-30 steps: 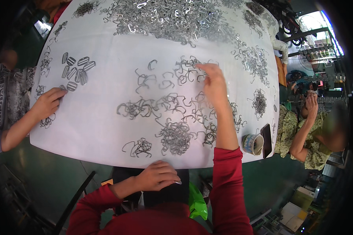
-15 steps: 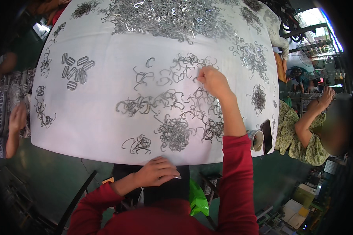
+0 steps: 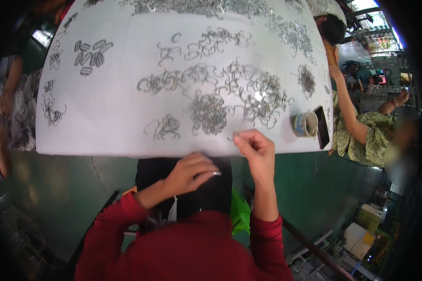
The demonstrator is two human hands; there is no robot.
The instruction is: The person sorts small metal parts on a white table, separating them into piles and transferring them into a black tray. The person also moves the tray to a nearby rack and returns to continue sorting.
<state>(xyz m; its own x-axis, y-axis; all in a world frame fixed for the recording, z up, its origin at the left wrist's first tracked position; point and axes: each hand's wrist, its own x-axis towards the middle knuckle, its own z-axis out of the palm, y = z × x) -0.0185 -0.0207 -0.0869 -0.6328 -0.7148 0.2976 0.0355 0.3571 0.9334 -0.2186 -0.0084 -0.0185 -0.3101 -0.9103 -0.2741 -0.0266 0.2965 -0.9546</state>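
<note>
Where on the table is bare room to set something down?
The widest bare patch lies between the left-edge hooks and the small front pile, nearer than the slotted pieces. A narrower strip separates the far heap from the upper hooks. The centre is crowded with wire hooks.

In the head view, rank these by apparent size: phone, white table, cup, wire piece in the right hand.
1. White table
2. Cup and dark phone: too alike to rank
3. Wire piece in the right hand
</note>
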